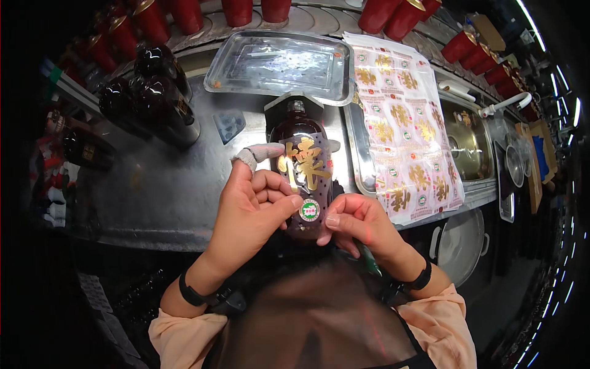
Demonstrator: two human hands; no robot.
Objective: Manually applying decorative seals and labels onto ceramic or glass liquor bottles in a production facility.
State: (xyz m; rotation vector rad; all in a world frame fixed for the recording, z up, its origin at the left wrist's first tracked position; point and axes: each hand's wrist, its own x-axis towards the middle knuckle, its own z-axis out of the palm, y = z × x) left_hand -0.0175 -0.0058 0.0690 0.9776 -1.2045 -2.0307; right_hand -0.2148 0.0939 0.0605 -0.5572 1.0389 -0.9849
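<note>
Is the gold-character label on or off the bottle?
On: the label lies over the bottle, between the left hand and right hand. Can't tell whether it's fully stuck.

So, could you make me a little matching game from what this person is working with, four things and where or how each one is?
Column one
1. Left hand
2. Middle bottle
3. Label sheet
4. Clear tray

Column two
A. White, gold and pink, lying on the right side of the worktop
B. See-through, just beyond the bottle
C. Wearing a pale cover on one finger
D. Dark, with the right hand at its lower right

Right pairs: 1-C, 2-D, 3-A, 4-B
</note>
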